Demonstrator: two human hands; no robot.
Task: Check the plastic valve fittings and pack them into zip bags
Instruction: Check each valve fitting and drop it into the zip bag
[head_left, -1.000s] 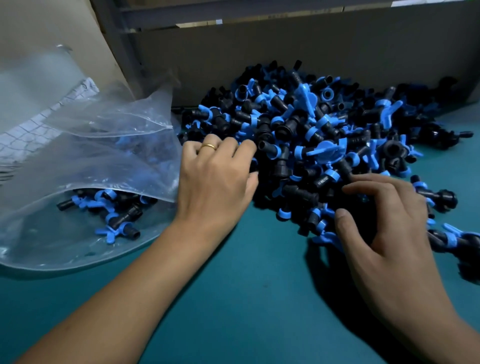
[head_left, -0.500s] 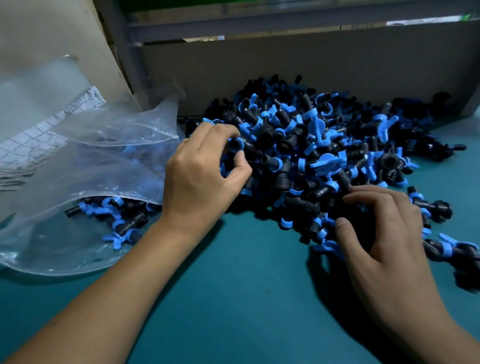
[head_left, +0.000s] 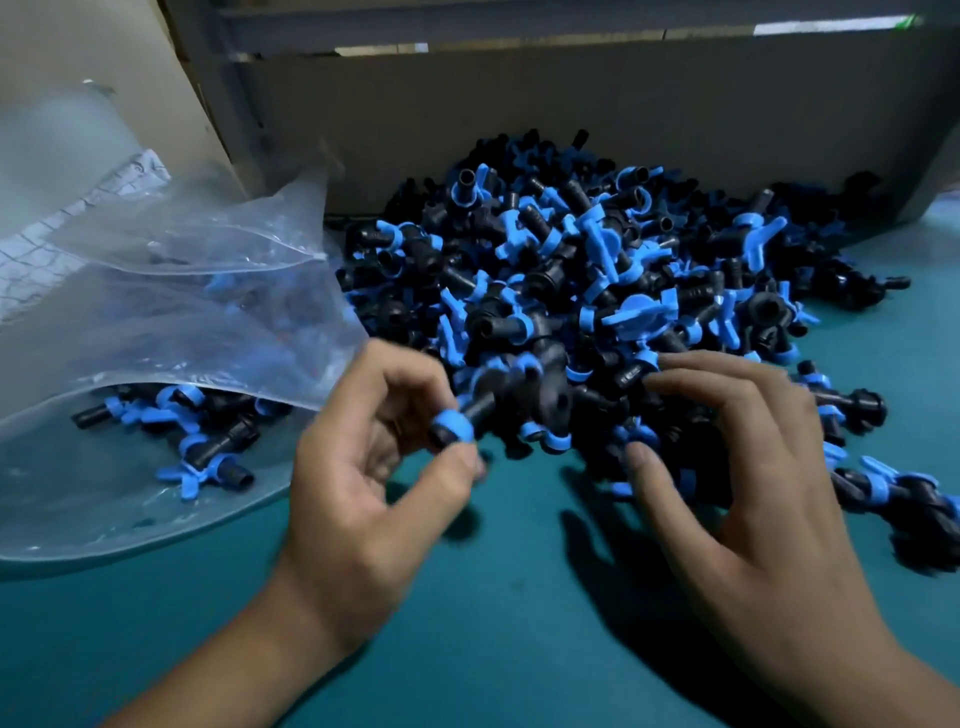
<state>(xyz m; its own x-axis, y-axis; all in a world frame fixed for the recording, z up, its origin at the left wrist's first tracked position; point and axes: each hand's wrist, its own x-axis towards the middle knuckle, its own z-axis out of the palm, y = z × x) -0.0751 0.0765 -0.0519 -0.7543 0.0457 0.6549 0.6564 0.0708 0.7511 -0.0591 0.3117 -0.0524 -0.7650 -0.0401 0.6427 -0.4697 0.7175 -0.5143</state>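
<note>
A big heap of black valve fittings with blue handles (head_left: 597, 291) lies on the teal table against a cardboard wall. My left hand (head_left: 363, 478) pinches one black fitting with a blue ring (head_left: 457, 421) between thumb and fingers, lifted at the heap's near left edge. My right hand (head_left: 737, 467) rests with curled fingers on the fittings at the heap's near right edge; whether it grips one is hidden. At the left lies an open clear zip bag (head_left: 171, 322) with several fittings (head_left: 208, 441) inside.
A cardboard wall (head_left: 571, 114) stands behind the heap, with a grey post (head_left: 218, 93) at its left. Loose fittings (head_left: 883, 483) trail off to the right edge. Bare teal table top (head_left: 493, 623) stretches in front of my hands.
My left hand has drawn back from the heap toward me, now holding a single fitting pinched at its blue ring. My right hand has stayed on the heap's near edge.
</note>
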